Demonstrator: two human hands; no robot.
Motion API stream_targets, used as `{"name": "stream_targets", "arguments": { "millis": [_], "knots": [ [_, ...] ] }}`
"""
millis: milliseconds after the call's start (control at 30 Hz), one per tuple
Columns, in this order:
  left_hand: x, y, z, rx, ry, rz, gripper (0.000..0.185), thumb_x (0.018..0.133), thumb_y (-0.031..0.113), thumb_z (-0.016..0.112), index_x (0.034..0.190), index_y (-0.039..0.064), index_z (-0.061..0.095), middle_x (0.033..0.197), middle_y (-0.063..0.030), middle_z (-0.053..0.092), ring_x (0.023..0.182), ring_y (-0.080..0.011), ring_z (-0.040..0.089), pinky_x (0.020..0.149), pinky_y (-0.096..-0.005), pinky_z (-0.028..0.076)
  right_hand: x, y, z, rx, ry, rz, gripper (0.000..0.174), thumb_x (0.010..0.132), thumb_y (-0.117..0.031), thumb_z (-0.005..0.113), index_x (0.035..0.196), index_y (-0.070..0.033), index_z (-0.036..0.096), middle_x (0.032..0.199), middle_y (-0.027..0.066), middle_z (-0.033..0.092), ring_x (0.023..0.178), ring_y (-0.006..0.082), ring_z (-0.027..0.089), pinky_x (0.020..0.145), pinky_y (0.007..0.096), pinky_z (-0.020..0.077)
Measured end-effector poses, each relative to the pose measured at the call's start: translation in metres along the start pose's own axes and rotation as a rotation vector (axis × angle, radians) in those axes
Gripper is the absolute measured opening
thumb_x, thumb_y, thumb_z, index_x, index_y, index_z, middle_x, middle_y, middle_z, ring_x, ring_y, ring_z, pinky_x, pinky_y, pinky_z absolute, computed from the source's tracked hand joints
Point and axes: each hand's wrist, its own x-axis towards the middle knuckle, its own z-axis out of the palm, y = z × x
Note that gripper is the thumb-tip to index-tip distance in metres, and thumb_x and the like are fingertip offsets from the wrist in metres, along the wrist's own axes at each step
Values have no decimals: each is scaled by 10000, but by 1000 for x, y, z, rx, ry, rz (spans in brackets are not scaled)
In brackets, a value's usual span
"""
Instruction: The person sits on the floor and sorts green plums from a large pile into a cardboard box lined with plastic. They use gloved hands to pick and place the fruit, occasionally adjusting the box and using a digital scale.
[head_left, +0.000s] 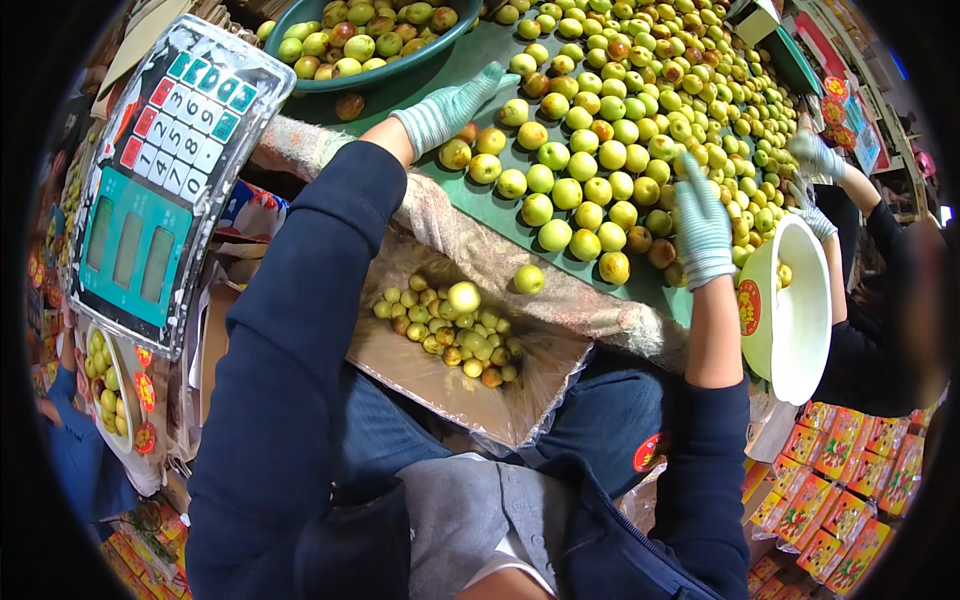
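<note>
Green and reddish jujube fruits (615, 150) are spread over a green table surface (480, 206). My left hand (454, 105), in a striped knit glove, reaches over the table below a teal basin (375, 79) of fruit; nothing shows in it. My right hand (703, 217), gloved alike, rests among the fruits at the right with its fingers extended; its palm side is hidden. Between my arms, a plastic-lined cardboard box (442, 394) holds several fruits. One jujube (529, 279) is at the padded cloth edge (480, 240), and another, larger-looking one (464, 297) is above those in the box.
A digital scale panel (176, 180) stands at the left. At the right, a pale green bowl (784, 322) leans beside a co-worker's gloved hands (817, 154). Printed cartons (840, 480) are stacked at lower right. Another person (75, 442) and a fruit-filled bowl (129, 390) are at far left.
</note>
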Motion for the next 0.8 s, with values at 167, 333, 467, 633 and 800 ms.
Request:
{"name": "stream_targets", "arguments": {
  "millis": [167, 333, 467, 633, 800],
  "knots": [
    [13, 0, 8, -150, -14, 5, 790, 963, 702, 231, 1508, 154, 396, 1589, -130, 304, 1447, -271, 326, 1177, -347, 223, 13, 63, -18, -1097, 40, 364, 681, 985, -576, 348, 1533, -174, 299, 1585, 139, 274, 1476, 299, 221, 1111, 613, 243],
    [9, 15, 8, -154, -147, 33, 964, 900, 799, 104, 1514, 107, 373, 1584, -131, 313, 1486, -242, 234, 1215, -346, 113, -1, 33, 22, -892, -148, 121, 784, 953, -614, 384, 1548, -122, 246, 1606, 220, 167, 1439, 467, 209, 1156, 556, 229],
    [-4, 31, 6, -150, -227, -21, 969, 904, 801, 90, 1519, 104, 365, 1604, -123, 265, 1501, -236, 190, 1225, -349, 82, -22, 0, 34, -788, -265, -3, 802, 928, -591, 464, 1559, -157, 225, 1613, 228, 138, 1388, 559, 234, 1161, 541, 260],
    [-16, 37, 0, -168, -285, -72, 799, 992, 677, 172, 1513, 108, 378, 1608, -108, 259, 1497, -217, 196, 1223, -325, 107, -44, -33, 45, -736, -355, -119, 840, 878, -578, 550, 1525, -116, 278, 1595, 246, 171, 1351, 520, 340, 1103, 573, 323],
    [-25, 91, -34, -587, -649, -222, 629, 962, 607, 454, 1274, 93, 640, 1179, -60, 581, 1067, -135, 491, 936, -288, 363, -70, -67, 46, -759, -603, -286, 855, 818, -563, 615, 1515, -173, 312, 1566, 281, 183, 1383, 622, 157, 1103, 717, 172]
  ]
}}
